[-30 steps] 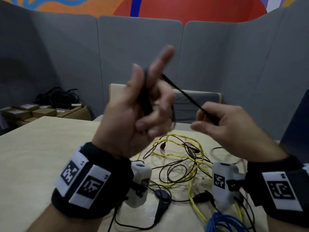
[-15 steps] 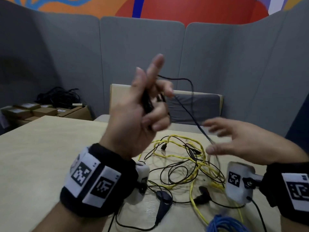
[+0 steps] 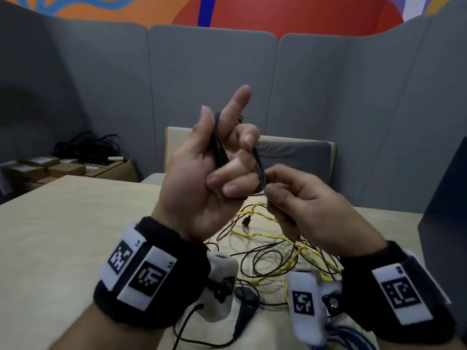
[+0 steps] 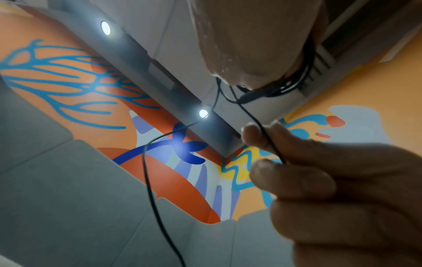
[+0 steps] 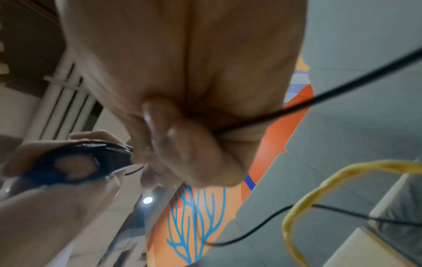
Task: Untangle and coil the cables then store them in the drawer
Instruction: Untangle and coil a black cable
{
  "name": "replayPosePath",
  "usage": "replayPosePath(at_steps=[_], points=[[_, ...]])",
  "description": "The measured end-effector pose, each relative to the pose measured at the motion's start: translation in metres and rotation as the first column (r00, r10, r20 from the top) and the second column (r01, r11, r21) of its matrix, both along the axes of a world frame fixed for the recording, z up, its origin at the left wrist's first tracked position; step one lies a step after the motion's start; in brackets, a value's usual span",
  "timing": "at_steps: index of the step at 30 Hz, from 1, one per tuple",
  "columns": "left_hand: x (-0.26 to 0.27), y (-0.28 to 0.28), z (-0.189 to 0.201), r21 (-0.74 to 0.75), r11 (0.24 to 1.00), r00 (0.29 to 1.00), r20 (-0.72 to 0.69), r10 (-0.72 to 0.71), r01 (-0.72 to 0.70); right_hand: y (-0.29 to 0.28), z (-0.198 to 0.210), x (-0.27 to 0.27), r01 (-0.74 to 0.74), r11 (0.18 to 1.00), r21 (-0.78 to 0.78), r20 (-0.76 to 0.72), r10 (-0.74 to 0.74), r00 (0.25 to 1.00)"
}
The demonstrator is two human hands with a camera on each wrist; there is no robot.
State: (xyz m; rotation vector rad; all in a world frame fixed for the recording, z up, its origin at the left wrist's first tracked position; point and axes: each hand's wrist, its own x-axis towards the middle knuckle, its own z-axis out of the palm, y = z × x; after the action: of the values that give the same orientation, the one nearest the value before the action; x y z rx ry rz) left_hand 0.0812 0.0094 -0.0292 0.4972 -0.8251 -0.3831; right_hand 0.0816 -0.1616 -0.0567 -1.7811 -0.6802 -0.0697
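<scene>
A thin black cable [image 3: 219,147] is wound in loops round the fingers of my raised left hand [image 3: 222,157], whose index finger points up while the other fingers curl over the coil [image 5: 75,162]. My right hand [image 3: 273,188] is close beside it and pinches the free strand [image 4: 267,140] between thumb and fingertips. The strand [image 5: 319,101] runs on down past my right palm. Below my hands, a tangle of yellow cable [image 3: 285,246] and black cables [image 3: 262,261] lies on the pale wooden table [image 3: 63,236]. No drawer is in view.
A blue cable bundle [image 3: 348,342] lies at the table's near edge. A black plug [image 3: 246,304] rests between my wrists. Cardboard boxes [image 3: 50,168] with a black cable heap [image 3: 88,145] stand at far left. A dark panel [image 3: 447,223] stands at right.
My right hand opened and let the strand slacken, then came in beside the left hand and pinched the cable again. The left hand kept the coil and rose slightly.
</scene>
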Motion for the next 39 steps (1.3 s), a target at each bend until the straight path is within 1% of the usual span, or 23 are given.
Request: replayPosePath(at_steps=[2, 3, 4, 5, 6, 7, 8, 9, 10, 11, 14, 16, 18, 19, 21, 24, 26, 28, 31, 33, 36, 37, 39], points=[[0.002, 0.008, 0.002, -0.046, 0.999, 0.999, -0.038, 0.016, -0.018, 0.003, -0.004, 0.003, 0.131, 0.983, -0.128, 0.121, -0.116, 0.986], [0.003, 0.011, 0.002, -0.050, 0.999, 0.999, -0.050, 0.000, -0.003, 0.006, -0.005, 0.005, 0.257, 0.953, -0.159, 0.225, -0.218, 0.950], [0.002, 0.012, 0.003, -0.033, 0.999, 0.998, -0.054, -0.019, 0.017, 0.007, -0.008, 0.007, 0.403, 0.901, -0.163, 0.351, -0.329, 0.877], [0.000, 0.011, 0.003, -0.001, 0.999, 0.998, -0.052, -0.042, 0.042, 0.008, -0.011, 0.010, 0.496, 0.855, -0.148, 0.462, -0.384, 0.799], [-0.002, 0.008, 0.003, 0.035, 0.997, 0.996, -0.047, -0.069, 0.071, 0.009, -0.014, 0.013, 0.511, 0.846, -0.153, 0.529, -0.366, 0.765], [-0.005, 0.004, 0.002, 0.066, 0.993, 0.994, -0.040, -0.100, 0.102, 0.012, -0.014, 0.013, 0.441, 0.879, -0.182, 0.519, -0.295, 0.803], [-0.008, 0.000, 0.002, 0.086, 0.988, 0.991, -0.032, -0.128, 0.130, 0.014, -0.015, 0.014, 0.299, 0.936, -0.184, 0.417, -0.202, 0.886], [-0.010, -0.004, 0.002, 0.096, 0.983, 0.988, -0.023, -0.154, 0.155, 0.017, -0.015, 0.014, 0.148, 0.980, -0.130, 0.277, -0.107, 0.955], [-0.010, -0.006, 0.001, 0.092, 0.979, 0.983, -0.019, -0.182, 0.182, 0.020, -0.018, 0.014, 0.043, 0.997, -0.063, 0.187, -0.031, 0.982], [-0.010, -0.006, 0.001, 0.077, 0.975, 0.978, -0.019, -0.208, 0.209, 0.023, -0.019, 0.012, -0.007, 1.000, -0.023, 0.146, 0.010, 0.989], [-0.006, -0.001, 0.000, 0.024, 0.981, 0.982, -0.017, -0.191, 0.191, 0.030, -0.023, 0.004, -0.059, 0.994, -0.090, 0.089, 0.067, 0.994], [-0.001, 0.005, 0.003, -0.055, 0.992, 0.992, -0.045, -0.115, 0.113, 0.029, -0.022, 0.002, -0.060, 0.986, -0.154, 0.019, 0.064, 0.998], [0.004, 0.012, 0.007, -0.160, 0.984, 0.992, -0.114, 0.061, -0.079, 0.021, -0.017, 0.003, -0.003, 0.957, -0.291, 0.073, 0.025, 0.997], [0.007, 0.017, 0.009, -0.185, 0.957, 0.968, -0.158, 0.196, -0.224, 0.018, -0.012, 0.001, 0.041, 0.927, -0.374, 0.142, 0.014, 0.990], [0.013, 0.024, 0.010, -0.186, 0.868, 0.879, -0.229, 0.417, -0.460, 0.010, -0.002, -0.004, 0.120, 0.864, -0.490, 0.245, 0.004, 0.969], [0.020, 0.026, 0.006, -0.118, 0.761, 0.758, -0.268, 0.594, -0.638, 0.001, 0.017, -0.020, 0.184, 0.829, -0.529, 0.306, -0.016, 0.952], [0.021, 0.023, 0.003, -0.066, 0.703, 0.697, -0.228, 0.680, -0.708, -0.004, 0.028, -0.031, 0.242, 0.830, -0.503, 0.380, -0.039, 0.924], [0.024, 0.018, -0.002, 0.014, 0.671, 0.661, -0.153, 0.734, -0.742, -0.008, 0.035, -0.039, 0.321, 0.851, -0.416, 0.499, -0.081, 0.863], [0.026, 0.006, -0.013, 0.188, 0.664, 0.680, 0.026, 0.733, -0.724, -0.010, 0.040, -0.044, 0.413, 0.871, -0.265, 0.656, -0.151, 0.739], [0.022, -0.006, -0.021, 0.318, 0.638, 0.706, 0.192, 0.681, -0.701, -0.011, 0.041, -0.043, 0.462, 0.866, -0.192, 0.719, -0.196, 0.666], [0.014, -0.020, -0.029, 0.461, 0.608, 0.763, 0.380, 0.523, -0.646, -0.013, 0.039, -0.041, 0.501, 0.861, -0.090, 0.742, -0.277, 0.610], [0.011, -0.022, -0.030, 0.493, 0.620, 0.792, 0.404, 0.458, -0.610, -0.015, 0.039, -0.039, 0.500, 0.865, -0.051, 0.734, -0.307, 0.606], [0.005, -0.025, -0.030, 0.533, 0.688, 0.865, 0.391, 0.316, -0.492, -0.020, 0.039, -0.037, 0.502, 0.865, 0.002, 0.715, -0.352, 0.604]])
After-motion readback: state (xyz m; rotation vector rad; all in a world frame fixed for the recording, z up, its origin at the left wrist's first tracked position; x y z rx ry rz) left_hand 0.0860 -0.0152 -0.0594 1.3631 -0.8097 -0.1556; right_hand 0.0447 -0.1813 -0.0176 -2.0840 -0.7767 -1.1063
